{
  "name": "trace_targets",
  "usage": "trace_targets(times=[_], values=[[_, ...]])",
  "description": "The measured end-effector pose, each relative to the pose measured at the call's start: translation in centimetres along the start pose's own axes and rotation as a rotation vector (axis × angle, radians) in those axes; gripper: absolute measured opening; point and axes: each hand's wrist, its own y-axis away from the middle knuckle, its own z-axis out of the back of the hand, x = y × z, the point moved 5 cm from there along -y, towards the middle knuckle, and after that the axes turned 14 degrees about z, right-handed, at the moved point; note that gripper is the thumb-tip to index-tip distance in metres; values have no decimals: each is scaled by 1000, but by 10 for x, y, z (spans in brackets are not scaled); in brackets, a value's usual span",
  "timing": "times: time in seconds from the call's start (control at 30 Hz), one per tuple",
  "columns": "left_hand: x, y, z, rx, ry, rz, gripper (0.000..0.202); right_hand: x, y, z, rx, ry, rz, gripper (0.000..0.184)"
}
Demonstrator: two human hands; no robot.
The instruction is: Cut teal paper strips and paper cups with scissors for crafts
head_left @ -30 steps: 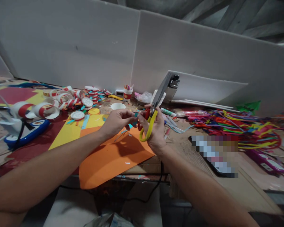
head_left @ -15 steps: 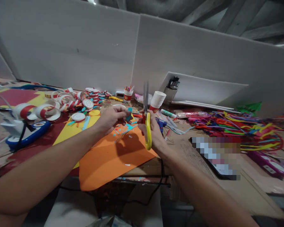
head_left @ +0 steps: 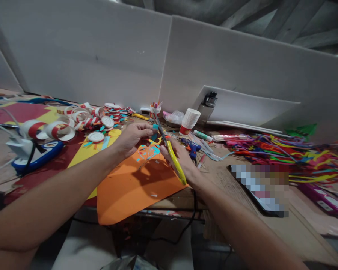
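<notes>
Between the fingertips of my left hand [head_left: 133, 139] is a small piece of blue paper [head_left: 155, 131]. My right hand [head_left: 180, 155] grips the yellow handles of a pair of scissors [head_left: 173, 159]. The scissor blades point up and to the left, close by the blue piece; whether they touch it I cannot tell. Under both hands lies a sheet of orange paper [head_left: 129, 198], with several blue scraps [head_left: 152, 152] strewn on its far part. Yellow paper [head_left: 81, 159] shows beside it, beneath my left forearm.
Cut paper-cup rings [head_left: 59, 130] and a blue power strip [head_left: 36, 157] lie on the left. Stacked paper cups [head_left: 190, 120], a bottle [head_left: 207, 108] and a blue glue gun [head_left: 192, 146] stand or lie beyond my right hand. A phone [head_left: 256, 191] and colourful pipe cleaners [head_left: 293, 150] are on the right.
The scissors have tilted from upright to leaning left, bringing the blades nearer the blue paper. My left hand still pinches the piece. The whole view has shifted slightly.
</notes>
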Motion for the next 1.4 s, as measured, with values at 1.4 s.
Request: trace_targets(times=[1.4], values=[[-1, 0, 0, 4, -10, -22, 18, 0, 0, 1, 13, 127, 37, 29]])
